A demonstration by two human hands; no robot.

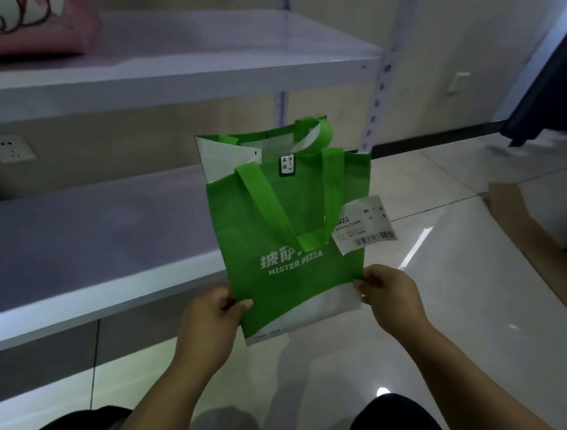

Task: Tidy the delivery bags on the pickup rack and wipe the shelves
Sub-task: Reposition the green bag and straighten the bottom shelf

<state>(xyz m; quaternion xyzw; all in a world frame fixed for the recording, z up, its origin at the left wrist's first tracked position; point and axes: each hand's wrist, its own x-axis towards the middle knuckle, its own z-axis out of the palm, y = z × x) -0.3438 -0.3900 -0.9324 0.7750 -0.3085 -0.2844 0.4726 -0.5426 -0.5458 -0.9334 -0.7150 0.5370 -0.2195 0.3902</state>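
A flat green and white delivery bag (285, 214) marked "MISTER PIZZA" hangs in the air in front of the rack's lower shelf (91, 250). A white order slip (366, 225) with a barcode sticks out on its right side. My left hand (212, 318) pinches the bag's lower left corner. My right hand (391, 292) pinches the lower right corner. The bag's top leans away from me, over the shelf's right end, with its green handles folded down on the front.
A pink bag (20, 28) lies on the upper shelf (163, 78) at far left. The rack's perforated upright (379, 88) stands at right. Glossy floor tiles (449, 269) spread to the right, with another person's arm (545, 245) at the far right edge. A wall socket (9, 148) sits behind the rack.
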